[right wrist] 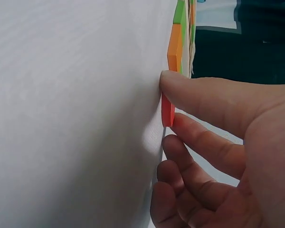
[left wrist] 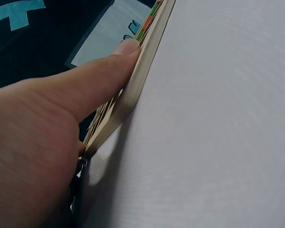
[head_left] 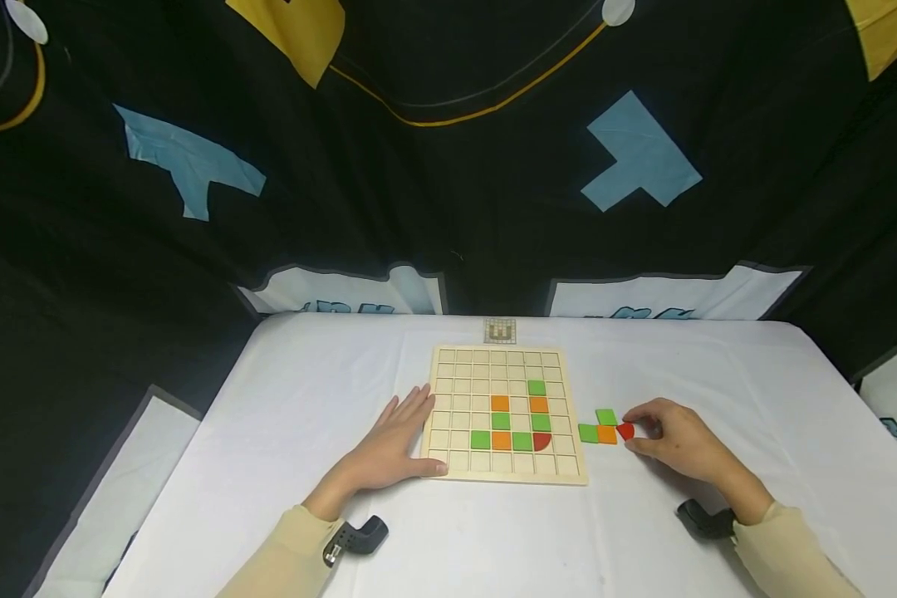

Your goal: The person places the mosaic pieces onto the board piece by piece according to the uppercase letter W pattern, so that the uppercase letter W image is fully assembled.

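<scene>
A wooden grid board (head_left: 459, 465) lies on the table, with several green and orange square tiles and one red rounded tile (head_left: 541, 442) set in its cells. My left hand (head_left: 390, 448) rests along the board's left edge, fingers straight and thumb on the near left corner; the left wrist view shows the thumb (left wrist: 95, 78) lying on the rim. Right of the board, my right hand (head_left: 676, 438) pinches a red tile (right wrist: 167, 110) between thumb and forefinger. That tile is beside an orange square tile (head_left: 607, 435) and two green square tiles (head_left: 605, 417), all on the cloth.
A small patterned card (head_left: 500, 331) lies just beyond the board's far edge. White cloth (head_left: 493, 540) covers the table. Behind it hangs a dark curtain (head_left: 448, 216) with blue and yellow shapes. A black wrist device (head_left: 365, 536) sits at each sleeve.
</scene>
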Demonstrator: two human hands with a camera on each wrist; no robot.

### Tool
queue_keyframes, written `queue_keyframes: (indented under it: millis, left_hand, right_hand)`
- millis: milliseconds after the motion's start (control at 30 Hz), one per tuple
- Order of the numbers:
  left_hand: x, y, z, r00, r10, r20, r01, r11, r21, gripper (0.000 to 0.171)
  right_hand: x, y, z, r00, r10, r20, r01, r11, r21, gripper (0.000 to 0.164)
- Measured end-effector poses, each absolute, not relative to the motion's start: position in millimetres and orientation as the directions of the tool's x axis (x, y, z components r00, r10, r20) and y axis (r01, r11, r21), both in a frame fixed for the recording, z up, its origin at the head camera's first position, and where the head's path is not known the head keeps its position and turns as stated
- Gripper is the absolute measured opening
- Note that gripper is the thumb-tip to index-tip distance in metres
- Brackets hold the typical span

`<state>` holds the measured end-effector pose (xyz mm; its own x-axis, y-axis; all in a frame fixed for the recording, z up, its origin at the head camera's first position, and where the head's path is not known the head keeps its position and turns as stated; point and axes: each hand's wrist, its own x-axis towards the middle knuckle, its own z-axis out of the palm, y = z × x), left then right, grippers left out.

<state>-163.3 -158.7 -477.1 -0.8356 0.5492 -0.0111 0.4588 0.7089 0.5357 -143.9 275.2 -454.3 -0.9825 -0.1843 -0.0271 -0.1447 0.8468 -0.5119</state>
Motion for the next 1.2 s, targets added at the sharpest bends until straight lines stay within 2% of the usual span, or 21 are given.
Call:
queue_keyframes:
  millis: [267, 1200]
  left_hand:
    - [-162.9, -158.3, -476.4, -0.835, 0.551, -0.010, 0.461, 0.709, 0.533, 0.107]
    - [-162.4, -158.2, -475.6, -0.833, 0.553, -0.008, 0.463, 0.706, 0.536, 0.107]
  right_hand:
    - [-143.7, 276.5, -453.1, -0.986, -0.164, -0.032, -0.127, 0.858, -0.498, 0.030]
    - [-140.6, 272.2, -454.7, -0.981, -0.192, 0.022, -0.179, 0.862, -0.475, 0.024]
